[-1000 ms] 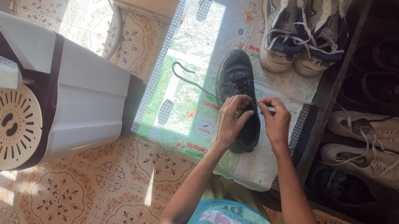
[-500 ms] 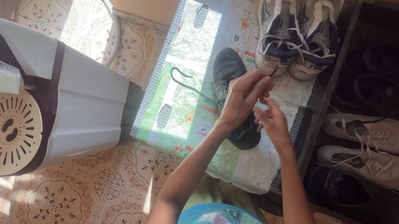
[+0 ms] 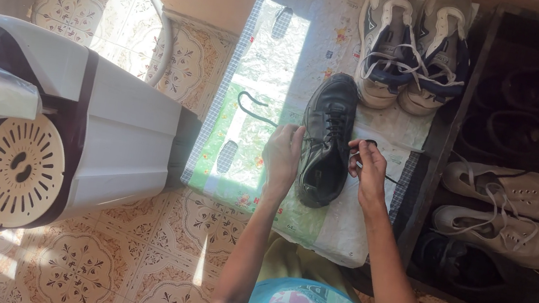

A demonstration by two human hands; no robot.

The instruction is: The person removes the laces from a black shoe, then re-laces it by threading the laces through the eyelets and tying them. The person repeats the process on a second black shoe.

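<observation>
Lacing is in hand — the black leather shoe (image 3: 326, 142) is steadied by the left hand (image 3: 282, 155), its thin black lace (image 3: 365, 146) pinched by the right hand (image 3: 369, 166); threading the next eyelet likely calls for a taut lace end.

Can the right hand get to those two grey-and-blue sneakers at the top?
Probably yes. The right hand is pinching the lace beside the black shoe, and the grey-and-blue sneakers sit just beyond on the same mat. Nothing lies between, but the hand would have to let go of the lace.
</observation>
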